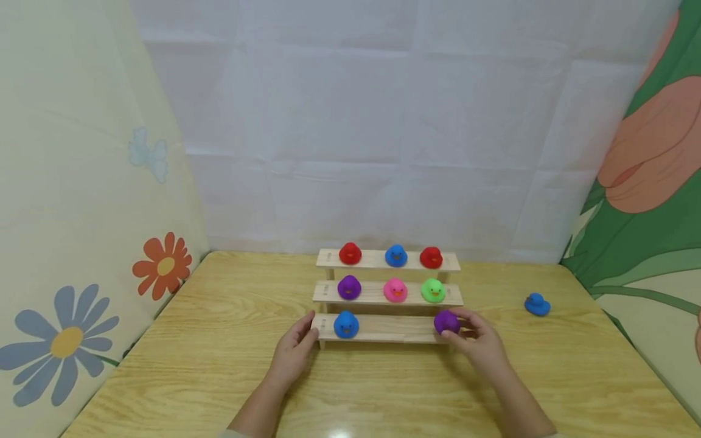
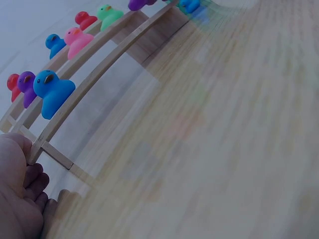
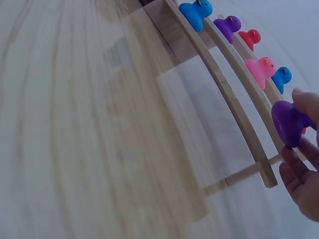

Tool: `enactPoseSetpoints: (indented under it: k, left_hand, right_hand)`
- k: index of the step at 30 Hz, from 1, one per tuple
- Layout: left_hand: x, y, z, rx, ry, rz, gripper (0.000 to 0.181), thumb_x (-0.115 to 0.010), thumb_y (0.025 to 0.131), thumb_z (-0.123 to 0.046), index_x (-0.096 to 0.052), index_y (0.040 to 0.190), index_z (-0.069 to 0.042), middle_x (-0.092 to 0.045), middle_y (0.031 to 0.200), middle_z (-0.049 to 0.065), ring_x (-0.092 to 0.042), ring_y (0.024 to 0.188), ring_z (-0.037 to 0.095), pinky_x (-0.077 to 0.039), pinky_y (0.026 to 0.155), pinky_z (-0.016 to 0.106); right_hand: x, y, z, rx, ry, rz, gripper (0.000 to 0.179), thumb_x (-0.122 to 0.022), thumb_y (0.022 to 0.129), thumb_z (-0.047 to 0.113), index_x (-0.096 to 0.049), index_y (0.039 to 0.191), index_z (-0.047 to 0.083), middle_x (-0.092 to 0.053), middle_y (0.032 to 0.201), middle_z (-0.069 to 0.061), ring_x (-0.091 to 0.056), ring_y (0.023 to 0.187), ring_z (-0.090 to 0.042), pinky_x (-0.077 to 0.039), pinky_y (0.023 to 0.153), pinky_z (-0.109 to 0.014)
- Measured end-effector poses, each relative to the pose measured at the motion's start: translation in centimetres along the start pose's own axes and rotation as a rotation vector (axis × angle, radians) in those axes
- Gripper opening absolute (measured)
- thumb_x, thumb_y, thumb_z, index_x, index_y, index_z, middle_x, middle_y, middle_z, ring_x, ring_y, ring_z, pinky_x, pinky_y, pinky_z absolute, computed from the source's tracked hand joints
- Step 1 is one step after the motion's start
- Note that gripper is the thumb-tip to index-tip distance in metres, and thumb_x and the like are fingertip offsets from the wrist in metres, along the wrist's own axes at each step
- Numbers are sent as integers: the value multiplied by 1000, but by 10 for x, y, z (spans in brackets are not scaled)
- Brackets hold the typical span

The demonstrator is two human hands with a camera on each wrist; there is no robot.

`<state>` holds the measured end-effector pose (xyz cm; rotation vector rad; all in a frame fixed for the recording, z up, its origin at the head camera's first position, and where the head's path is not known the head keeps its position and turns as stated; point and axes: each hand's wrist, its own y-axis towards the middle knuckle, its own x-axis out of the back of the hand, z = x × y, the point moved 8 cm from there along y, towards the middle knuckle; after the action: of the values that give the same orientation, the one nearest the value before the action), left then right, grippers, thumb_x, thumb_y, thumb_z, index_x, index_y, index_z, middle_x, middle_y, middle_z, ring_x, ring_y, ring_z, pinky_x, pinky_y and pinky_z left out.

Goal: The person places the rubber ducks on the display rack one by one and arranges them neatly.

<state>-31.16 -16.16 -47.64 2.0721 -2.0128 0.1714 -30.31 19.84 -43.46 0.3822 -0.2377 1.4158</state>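
Observation:
At the right end of the lowest tier of a wooden three-tier stand (image 1: 383,328), my right hand (image 1: 484,345) pinches a purple rubber duck (image 3: 286,124) between thumb and fingers. My left hand (image 1: 292,353) grips the left end of that same tier, thumb at the top and fingers curled below (image 2: 36,181). A blue rubber duck (image 1: 346,325) sits on this tier near the left hand. The middle tier carries a purple duck (image 1: 349,288), a pink duck (image 1: 395,290) and a green duck (image 1: 433,291).
Along the top tier are a red duck (image 1: 350,253), a blue duck (image 1: 396,256) and another red duck (image 1: 431,258). Another blue duck (image 1: 538,304) lies on the wooden table (image 1: 219,353), right of the stand. White cloth (image 1: 339,121) hangs behind; flowered cloths flank both sides.

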Motion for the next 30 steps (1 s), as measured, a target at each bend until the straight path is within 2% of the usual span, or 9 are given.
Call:
enactPoseSetpoints:
  k: [12, 19, 30]
  left_hand:
    - [1, 2, 1, -2, 2, -4, 48, -49, 102, -12, -39, 146, 5, -42, 150, 24, -38, 141, 35, -34, 116, 46]
    - [0, 1, 2, 2, 4, -3, 48, -49, 102, -12, -39, 146, 6, -42, 150, 25, -38, 141, 37, -34, 116, 47]
    - [-1, 4, 5, 9, 1, 1, 48, -48, 103, -12, -38, 147, 5, -41, 151, 23, -37, 142, 35, -34, 117, 46]
  right_hand:
    - [-29, -1, 13, 47, 47, 66, 43, -80, 80, 12, -66, 120, 7, -68, 117, -14, -63, 104, -19, -53, 90, -22]
    - [-46, 0, 17, 51, 62, 95, 42, -81, 79, 11, -67, 118, 7, -68, 114, -13, -64, 102, -19, -54, 87, -21]
    - [-67, 1, 22, 76, 39, 136, 41, -83, 76, 13, -69, 115, 10, -70, 109, -7, -65, 99, -19, -57, 90, -36]
